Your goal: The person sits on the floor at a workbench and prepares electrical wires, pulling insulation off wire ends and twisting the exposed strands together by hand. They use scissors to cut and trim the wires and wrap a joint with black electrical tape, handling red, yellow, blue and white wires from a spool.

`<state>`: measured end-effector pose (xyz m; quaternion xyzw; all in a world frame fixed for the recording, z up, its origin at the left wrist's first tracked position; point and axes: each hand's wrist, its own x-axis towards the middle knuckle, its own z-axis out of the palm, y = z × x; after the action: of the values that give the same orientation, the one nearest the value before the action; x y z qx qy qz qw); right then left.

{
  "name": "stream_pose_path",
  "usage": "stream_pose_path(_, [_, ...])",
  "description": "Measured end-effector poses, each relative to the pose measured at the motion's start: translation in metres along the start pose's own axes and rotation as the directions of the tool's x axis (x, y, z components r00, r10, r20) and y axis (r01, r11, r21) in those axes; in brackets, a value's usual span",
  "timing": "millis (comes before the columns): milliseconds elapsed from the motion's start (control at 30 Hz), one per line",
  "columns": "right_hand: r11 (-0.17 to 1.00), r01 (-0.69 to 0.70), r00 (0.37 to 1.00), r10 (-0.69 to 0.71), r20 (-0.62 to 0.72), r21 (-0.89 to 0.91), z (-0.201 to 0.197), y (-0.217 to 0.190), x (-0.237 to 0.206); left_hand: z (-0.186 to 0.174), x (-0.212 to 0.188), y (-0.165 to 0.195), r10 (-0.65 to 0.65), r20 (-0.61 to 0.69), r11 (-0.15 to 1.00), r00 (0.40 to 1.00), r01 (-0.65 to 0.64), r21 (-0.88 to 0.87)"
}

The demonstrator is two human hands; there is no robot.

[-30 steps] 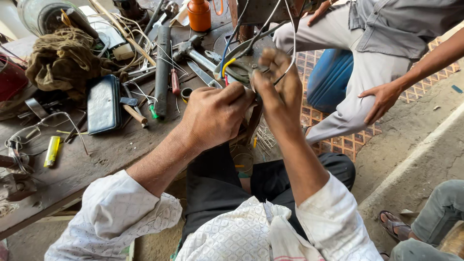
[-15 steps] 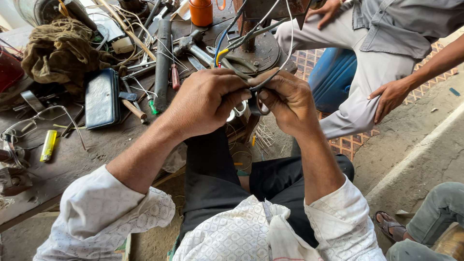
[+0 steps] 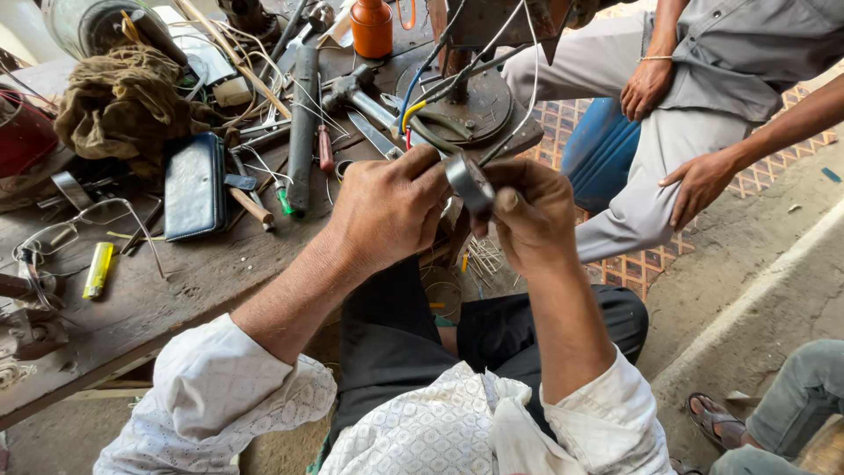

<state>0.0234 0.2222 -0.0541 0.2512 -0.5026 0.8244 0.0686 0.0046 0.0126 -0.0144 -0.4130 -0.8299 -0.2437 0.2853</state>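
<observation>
**Q:** Hand positions — what do you hold?

**A:** Your left hand (image 3: 387, 211) and right hand (image 3: 532, 215) meet above your lap, both closed on a roll of dark tape (image 3: 469, 183) pinched between them. Thin wires (image 3: 514, 57) rise from the roll toward the metal stand (image 3: 466, 97).

**Q:** And around them?

**A:** Your worktop (image 3: 176, 290) lies to the left, bearing a hammer (image 3: 356, 92), a black wallet (image 3: 193, 186), a yellow lighter (image 3: 98, 269) and an olive rag (image 3: 123, 101). An orange bottle (image 3: 372, 26) stands behind. To the right, another person's hand (image 3: 699, 183) rests on a grey-trousered knee.
</observation>
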Motion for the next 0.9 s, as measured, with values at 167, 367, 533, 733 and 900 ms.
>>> stream_pose_path(167, [0.848, 0.169, 0.937, -0.296, -0.185, -0.503, 0.022, 0.018, 0.025, 0.005, 0.003, 0.009, 0.018, 0.004, 1.000, 1.000, -0.018, 0.010])
stream_pose_path(367, [0.981, -0.041, 0.998, 0.032, -0.050, -0.190, 0.005, 0.012, 0.046, 0.001, 0.004, 0.006, -0.014, -0.047, 1.000, 0.999, 0.015, 0.013])
stream_pose_path(533, [0.953, -0.055, 0.976, 0.115, 0.185, -0.299, -0.020, -0.004, 0.029, -0.013, 0.011, -0.008, -0.078, 0.090, 0.958, 0.993, 0.099, -0.269])
stream_pose_path(733, [0.810, 0.253, 0.949, -0.101, 0.300, -0.529, -0.020, -0.007, 0.028, -0.018, 0.016, -0.007, -0.099, 0.101, 0.934, 0.990, 0.127, -0.334])
stream_pose_path(900, [0.865, 0.109, 0.977, -0.003, 0.211, -0.489, -0.025, -0.003, 0.019, -0.019, 0.008, -0.002, -0.076, 0.042, 0.969, 0.996, 0.084, -0.234])
